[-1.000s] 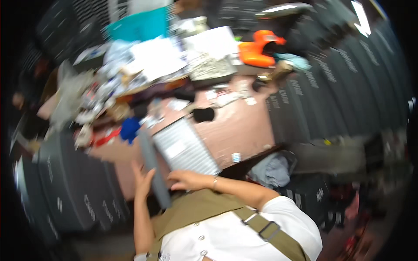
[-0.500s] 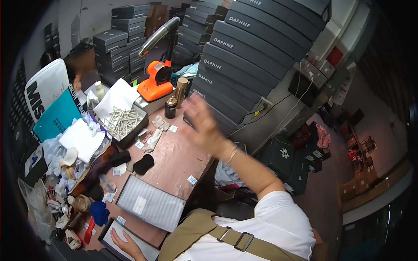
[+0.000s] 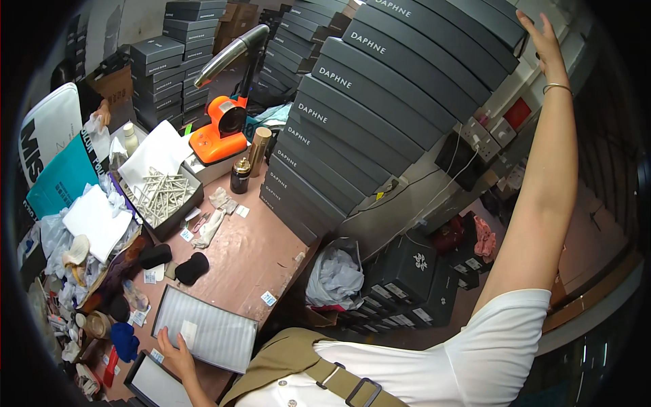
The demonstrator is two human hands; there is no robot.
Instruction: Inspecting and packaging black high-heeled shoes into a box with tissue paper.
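Note:
My right arm is raised high at the right, and its hand is open with fingers apart, beside the end of the tall stack of dark grey shoeboxes. Whether a fingertip touches a box there I cannot tell. My left hand is open, its fingers spread at the left edge of an open shallow box lined with white striped tissue and holding a small pale card. Close under that hand lies another dark-rimmed tray or lid with a white inside.
An orange tool with a metal tube stands at the back, near a black bottle and a box of white paper sticks. Clutter and crumpled paper line the left side. A bag and dark boxes sit right of the table.
My right hand has swung from over the table up to the far right. The left hand has shifted from the lower white-lined tray to the tissue-lined box. The view has turned somewhat rightward.

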